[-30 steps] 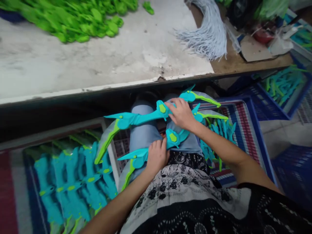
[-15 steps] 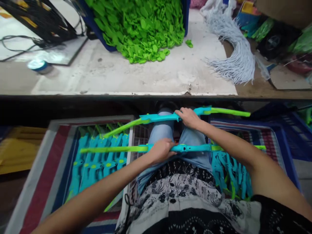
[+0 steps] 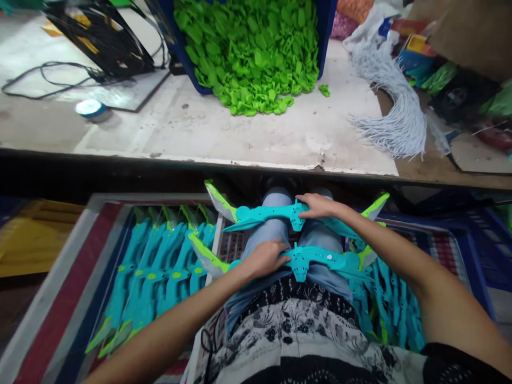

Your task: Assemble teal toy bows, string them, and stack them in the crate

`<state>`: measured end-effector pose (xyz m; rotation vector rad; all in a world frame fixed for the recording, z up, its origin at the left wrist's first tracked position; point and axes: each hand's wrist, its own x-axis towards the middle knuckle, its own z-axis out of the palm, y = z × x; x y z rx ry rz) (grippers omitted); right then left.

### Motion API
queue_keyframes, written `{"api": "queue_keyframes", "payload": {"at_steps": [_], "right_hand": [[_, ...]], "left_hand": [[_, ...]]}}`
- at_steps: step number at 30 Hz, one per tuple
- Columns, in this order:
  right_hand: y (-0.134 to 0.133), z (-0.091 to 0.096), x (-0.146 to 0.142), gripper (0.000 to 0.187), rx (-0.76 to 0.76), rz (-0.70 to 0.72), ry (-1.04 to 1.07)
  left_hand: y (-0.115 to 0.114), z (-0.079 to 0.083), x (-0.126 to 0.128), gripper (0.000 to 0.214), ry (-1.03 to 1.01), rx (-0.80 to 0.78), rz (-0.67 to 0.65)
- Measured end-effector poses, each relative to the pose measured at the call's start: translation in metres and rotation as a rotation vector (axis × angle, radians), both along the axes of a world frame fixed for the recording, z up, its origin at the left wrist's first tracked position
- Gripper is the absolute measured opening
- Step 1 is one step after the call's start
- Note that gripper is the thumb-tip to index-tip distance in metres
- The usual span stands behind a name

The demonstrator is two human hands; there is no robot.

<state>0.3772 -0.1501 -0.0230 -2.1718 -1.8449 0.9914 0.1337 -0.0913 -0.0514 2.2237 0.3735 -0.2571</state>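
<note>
Two turquoise toy bows with lime-green tips lie flat across my lap, one behind the other. My left hand point(image 3: 264, 258) is closed round the nearer toy bow point(image 3: 328, 257), just left of its middle block. On the farther toy bow point(image 3: 266, 214), my right hand point(image 3: 319, 206) grips close to the middle block, its fingers curled over the edge. Both bows now show their broad faces. My right forearm covers part of the farther bow's right half.
Similar bows point(image 3: 154, 266) stand in rows in a striped-lined crate point(image 3: 76, 266) at left; more point(image 3: 400, 298) fill a blue crate point(image 3: 466, 261) at right. On the bench point(image 3: 240, 141) are a tipped bin of green pieces point(image 3: 256, 53), white cords point(image 3: 404, 122), a fan point(image 3: 102, 40) and tape point(image 3: 91, 109).
Both bows have rolled from edge-on to broad face up, their green tips now pointing away from me. My hands stay on them near the middle. The view has shifted slightly left.
</note>
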Motion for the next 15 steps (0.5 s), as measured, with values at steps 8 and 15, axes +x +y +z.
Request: {"api": "queue_keyframes", "payload": {"at_steps": [8, 15], "right_hand": [[0.102, 0.048, 0.036, 0.036, 0.400, -0.344, -0.329], [0.232, 0.038, 0.112, 0.046, 0.444, -0.254, -0.471]], "left_hand": [[0.043, 0.004, 0.075, 0.060, -0.072, 0.335, -0.023], [0.057, -0.003, 0.107, 0.070, 0.120, 0.203, -0.137]]}}
